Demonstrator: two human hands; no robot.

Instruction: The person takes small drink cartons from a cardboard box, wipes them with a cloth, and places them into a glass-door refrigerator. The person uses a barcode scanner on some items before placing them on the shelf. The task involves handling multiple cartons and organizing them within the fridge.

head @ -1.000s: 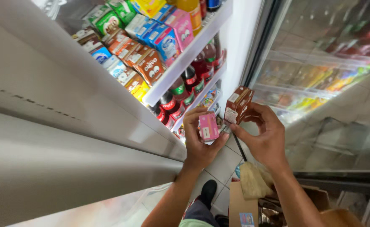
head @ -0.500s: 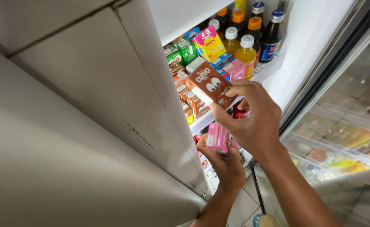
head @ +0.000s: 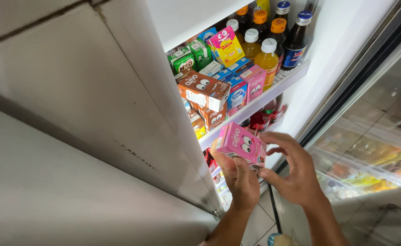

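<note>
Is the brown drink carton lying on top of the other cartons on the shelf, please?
Yes, the brown carton lies flat across other cartons on the shelf, free of both hands.

A drink carton sits between the left hand and right hand, just below the shelf. On the shelf, cartons stand in front, bottles behind them to the right.
</note>
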